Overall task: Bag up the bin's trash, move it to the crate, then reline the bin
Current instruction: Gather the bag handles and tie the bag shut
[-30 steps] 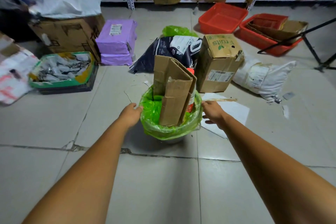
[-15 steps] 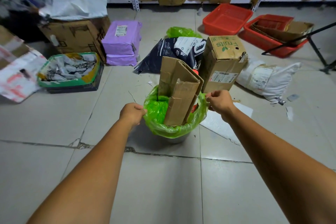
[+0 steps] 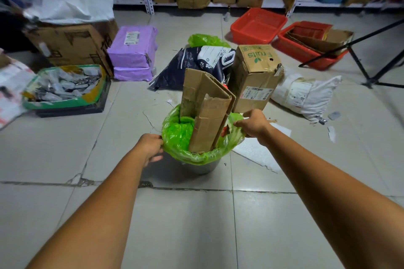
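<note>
On the grey tiled floor (image 3: 65,159), in the middle of the view, stands a small round grey bin (image 3: 197,165) lined with a bright green plastic bag (image 3: 178,135). A tall piece of folded brown cardboard (image 3: 206,109) stands upright in the bag and rises well above its rim, with something red (image 3: 224,132) showing beside it. The bag's edge on the right side is lifted off the bin. The right hand (image 3: 254,123) is closed in a grip on that raised edge, pinching the green plastic. The left hand (image 3: 150,146) is at the bag's left edge, its fingers curled against the plastic; whether it actually holds the bag cannot be told. Both bare forearms reach in from the bottom of the view.

Just behind the bin stand a brown cardboard box printed "Fruits" (image 3: 256,76) and a dark printed sack (image 3: 196,63). A flat white sheet (image 3: 260,150) lies on the floor to the right of the bin. Farther back to the right sit two red plastic crates (image 3: 259,25); to the left are purple wrapped parcels (image 3: 133,50) and a green-rimmed tray of grey packets (image 3: 63,87).
</note>
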